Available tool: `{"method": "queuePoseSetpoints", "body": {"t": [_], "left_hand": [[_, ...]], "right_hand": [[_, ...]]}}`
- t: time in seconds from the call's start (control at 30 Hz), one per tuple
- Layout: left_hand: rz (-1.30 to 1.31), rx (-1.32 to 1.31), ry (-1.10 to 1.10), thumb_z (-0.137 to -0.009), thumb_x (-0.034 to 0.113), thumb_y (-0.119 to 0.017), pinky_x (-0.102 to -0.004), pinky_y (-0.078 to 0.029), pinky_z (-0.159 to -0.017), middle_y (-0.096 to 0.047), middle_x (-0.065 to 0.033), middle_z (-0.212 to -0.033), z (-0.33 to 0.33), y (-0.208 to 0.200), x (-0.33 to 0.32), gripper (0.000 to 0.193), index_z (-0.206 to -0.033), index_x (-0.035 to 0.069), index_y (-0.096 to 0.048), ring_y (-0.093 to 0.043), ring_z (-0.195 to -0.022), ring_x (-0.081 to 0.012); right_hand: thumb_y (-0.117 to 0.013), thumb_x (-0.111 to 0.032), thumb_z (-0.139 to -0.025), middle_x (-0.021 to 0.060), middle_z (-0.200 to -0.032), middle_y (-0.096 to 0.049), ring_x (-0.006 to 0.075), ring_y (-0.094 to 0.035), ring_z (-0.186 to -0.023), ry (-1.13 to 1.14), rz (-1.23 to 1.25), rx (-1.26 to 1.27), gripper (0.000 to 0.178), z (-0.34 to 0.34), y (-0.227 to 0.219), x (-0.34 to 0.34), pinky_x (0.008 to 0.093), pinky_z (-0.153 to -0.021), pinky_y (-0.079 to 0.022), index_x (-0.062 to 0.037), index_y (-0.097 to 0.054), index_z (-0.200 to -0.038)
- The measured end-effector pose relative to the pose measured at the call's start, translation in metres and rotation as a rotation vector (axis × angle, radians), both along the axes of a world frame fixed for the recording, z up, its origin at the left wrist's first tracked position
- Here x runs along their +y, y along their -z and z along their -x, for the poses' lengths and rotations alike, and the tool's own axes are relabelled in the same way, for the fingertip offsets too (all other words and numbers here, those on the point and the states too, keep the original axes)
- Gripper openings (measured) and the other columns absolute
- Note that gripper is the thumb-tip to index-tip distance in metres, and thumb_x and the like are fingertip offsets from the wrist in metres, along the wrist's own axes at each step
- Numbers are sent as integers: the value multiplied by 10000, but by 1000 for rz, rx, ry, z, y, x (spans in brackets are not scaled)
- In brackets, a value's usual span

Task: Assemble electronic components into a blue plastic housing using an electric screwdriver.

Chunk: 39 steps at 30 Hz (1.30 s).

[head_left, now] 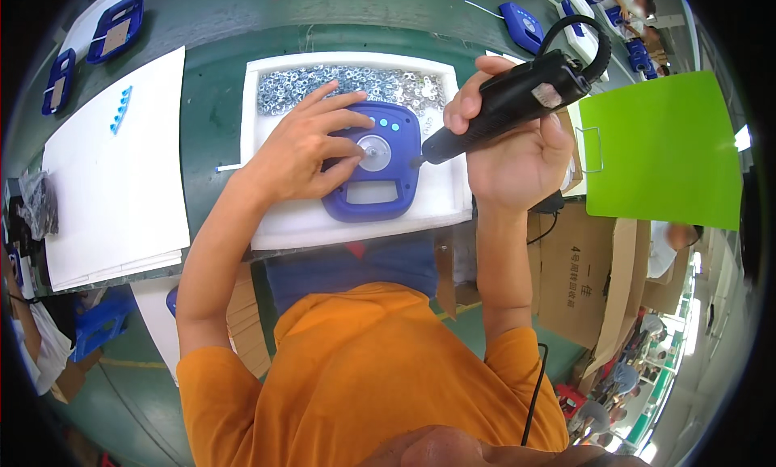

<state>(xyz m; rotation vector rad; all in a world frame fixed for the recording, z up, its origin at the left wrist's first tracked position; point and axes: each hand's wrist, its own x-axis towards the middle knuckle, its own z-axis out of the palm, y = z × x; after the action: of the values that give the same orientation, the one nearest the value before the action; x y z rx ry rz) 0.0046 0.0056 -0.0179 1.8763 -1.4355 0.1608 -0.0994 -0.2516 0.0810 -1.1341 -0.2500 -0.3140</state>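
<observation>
A blue plastic housing [386, 194] with a handle cut-out lies on a white foam tray [440, 200]. My left hand [303, 147] rests on its left side, fingers spread, one fingertip pressing a round metal washer [374, 153] at its centre. My right hand [509, 147] grips a black electric screwdriver [517, 95] held slanted, its tip pointing down-left toward the housing's right edge. Several small metal washers and nuts [356, 85] are heaped along the tray's far side.
A stack of white foam sheets [113, 176] lies at the left with a small blue part [120, 109] on it. More blue housings [117, 26] sit at the far left and far right [521, 24]. A green board [663, 147] and cardboard boxes [582, 273] stand at the right.
</observation>
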Motion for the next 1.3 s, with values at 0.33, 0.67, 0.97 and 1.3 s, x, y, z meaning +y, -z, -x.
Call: {"method": "queuePoseSetpoints", "body": {"t": [0.33,0.67,0.97,1.3], "left_hand": [[-4,27,17,-870,72,-819,-673,-325,-1397,-804,-99,-1378,-1,0,2,153,-992,96,-908,-602,-1559,-384],[24,-1,18,-898,126,-813,-641,-371,-1376,-785,-83,-1356,-1,1,1,114,-964,99,-902,-624,-1523,-374],[32,-6,10,-896,129,-814,-640,-360,-1381,-784,-69,-1365,-1,3,0,99,-947,96,-892,-633,-1507,-377],[9,3,5,-893,126,-811,-635,-352,-1388,-807,-94,-1332,0,-1,0,113,-946,98,-907,-641,-1507,-371]], "right_hand": [[-714,-463,-1104,168,-943,-711,225,-665,-793,-8,-26,-183,584,-7,11,35,345,-713,-542,65,-647,-1344],[-910,-100,-1005,68,-944,-702,138,-654,-781,133,256,-91,365,-19,36,58,300,-690,-532,-18,-656,-1254],[-894,-76,-987,64,-848,-643,157,-624,-686,-28,266,-11,307,-33,26,52,308,-615,-508,-43,-605,-1087],[-937,-20,-950,39,-864,-712,112,-665,-679,-141,96,-21,250,-32,14,32,270,-607,-515,-44,-696,-1013]]}}
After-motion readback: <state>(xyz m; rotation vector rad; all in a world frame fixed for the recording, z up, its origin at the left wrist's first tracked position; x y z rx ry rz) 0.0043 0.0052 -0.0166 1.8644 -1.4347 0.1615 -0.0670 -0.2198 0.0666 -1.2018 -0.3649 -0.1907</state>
